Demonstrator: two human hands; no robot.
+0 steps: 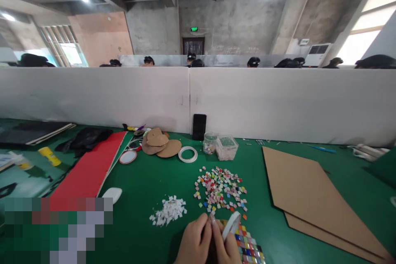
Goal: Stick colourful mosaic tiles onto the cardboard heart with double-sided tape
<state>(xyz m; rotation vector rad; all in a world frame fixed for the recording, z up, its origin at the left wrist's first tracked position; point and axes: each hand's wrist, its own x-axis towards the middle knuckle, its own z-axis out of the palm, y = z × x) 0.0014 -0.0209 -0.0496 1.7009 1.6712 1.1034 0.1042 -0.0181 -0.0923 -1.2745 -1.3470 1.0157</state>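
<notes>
White ring (229, 224) sits clamped in our right grip (227, 248); whether our left grip (194, 239) holds anything we cannot tell; the green sign (194, 29) looks illegible.

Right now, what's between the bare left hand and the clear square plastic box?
In the head view, scattered small multicoloured square tiles lie between the left hand and the box.

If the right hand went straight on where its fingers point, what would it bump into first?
Maybe the left hand, whose fingertips look right beside those of the right hand. Just past them lies the pile of loose coloured tiles. The hands' height is unclear, so it might pass above the tiles.
</notes>
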